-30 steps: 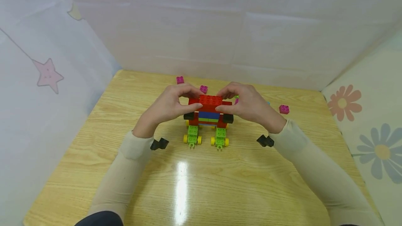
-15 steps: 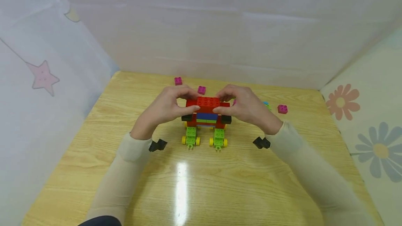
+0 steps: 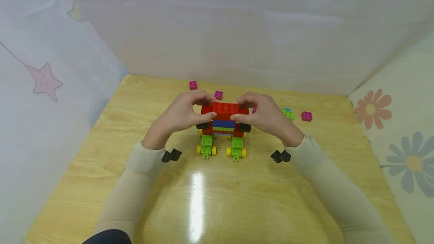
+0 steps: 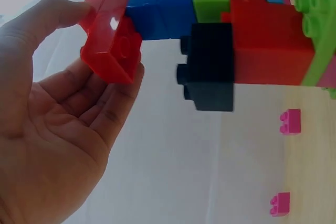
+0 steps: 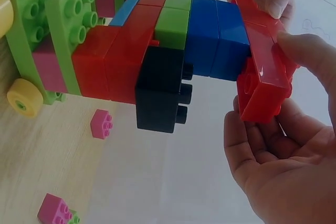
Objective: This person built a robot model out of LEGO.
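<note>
In the head view, my left hand (image 3: 179, 114) pinches the left end of the red top bricks (image 3: 225, 108) between thumb and fingers. From the other side, my right hand (image 3: 266, 115) pinches their right end. The red bricks sit on blue bricks (image 5: 215, 35), stacked over lime bricks (image 5: 173, 24) at the middle of a built vehicle. Lower red bricks (image 5: 113, 56) carry a black brick (image 5: 160, 87) at each side. Underneath, lime wheel bases (image 3: 207, 146) with yellow wheels (image 3: 244, 153) stand on the table. Fingers hide part of the far side in the head view.
Behind the build, pink bricks (image 3: 218, 95) lie on the wooden table (image 3: 264, 199). A lime piece (image 3: 288, 114) with a blue part and another pink brick (image 3: 306, 116) lie to the right. White sheeting (image 3: 203, 40) rises at the table's back edge.
Both hands keep their hold on the red bricks, and the build stays in place. My right wrist has shifted slightly inward, and more of the lime piece beyond it shows.
</note>
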Demonstrator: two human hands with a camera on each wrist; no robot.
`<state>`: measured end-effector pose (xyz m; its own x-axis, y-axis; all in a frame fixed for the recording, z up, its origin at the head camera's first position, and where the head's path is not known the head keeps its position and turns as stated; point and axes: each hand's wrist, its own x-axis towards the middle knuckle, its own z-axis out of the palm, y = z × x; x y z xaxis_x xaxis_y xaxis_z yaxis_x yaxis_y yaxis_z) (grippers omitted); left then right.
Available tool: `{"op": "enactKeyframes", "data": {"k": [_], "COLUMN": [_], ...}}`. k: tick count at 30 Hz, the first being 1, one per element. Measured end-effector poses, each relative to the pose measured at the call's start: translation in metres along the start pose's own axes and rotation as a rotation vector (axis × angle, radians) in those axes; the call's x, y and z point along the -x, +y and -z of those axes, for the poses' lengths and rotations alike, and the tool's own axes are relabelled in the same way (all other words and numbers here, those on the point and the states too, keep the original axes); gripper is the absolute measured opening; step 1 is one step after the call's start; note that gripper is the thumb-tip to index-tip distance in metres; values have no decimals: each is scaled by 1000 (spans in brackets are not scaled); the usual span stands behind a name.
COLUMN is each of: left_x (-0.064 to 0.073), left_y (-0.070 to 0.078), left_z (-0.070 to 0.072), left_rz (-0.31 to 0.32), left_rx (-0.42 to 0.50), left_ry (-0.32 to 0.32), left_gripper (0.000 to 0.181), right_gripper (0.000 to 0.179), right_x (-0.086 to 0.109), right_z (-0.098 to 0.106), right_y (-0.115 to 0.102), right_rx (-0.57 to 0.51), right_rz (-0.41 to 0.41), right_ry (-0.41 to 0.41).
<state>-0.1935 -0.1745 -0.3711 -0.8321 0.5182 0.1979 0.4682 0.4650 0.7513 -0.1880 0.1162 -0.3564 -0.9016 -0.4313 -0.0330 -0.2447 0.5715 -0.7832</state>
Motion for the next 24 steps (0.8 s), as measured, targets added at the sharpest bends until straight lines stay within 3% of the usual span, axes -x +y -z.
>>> {"op": "enactKeyframes", "data": {"k": [8, 24], "left_x": [-8, -14], "left_y": [14, 23], "left_z": [2, -15], "left_rz": [-11, -48], "left_rx": [-87, 16], "left_ry": [-45, -9], "left_gripper": [34, 27], "right_gripper": [37, 37], "right_x": [1, 7], "right_z": [-4, -8], "right_y": [4, 14], "right_rx": [-54, -209], "right_rz": [-16, 40], "right_ry": [9, 6]}}
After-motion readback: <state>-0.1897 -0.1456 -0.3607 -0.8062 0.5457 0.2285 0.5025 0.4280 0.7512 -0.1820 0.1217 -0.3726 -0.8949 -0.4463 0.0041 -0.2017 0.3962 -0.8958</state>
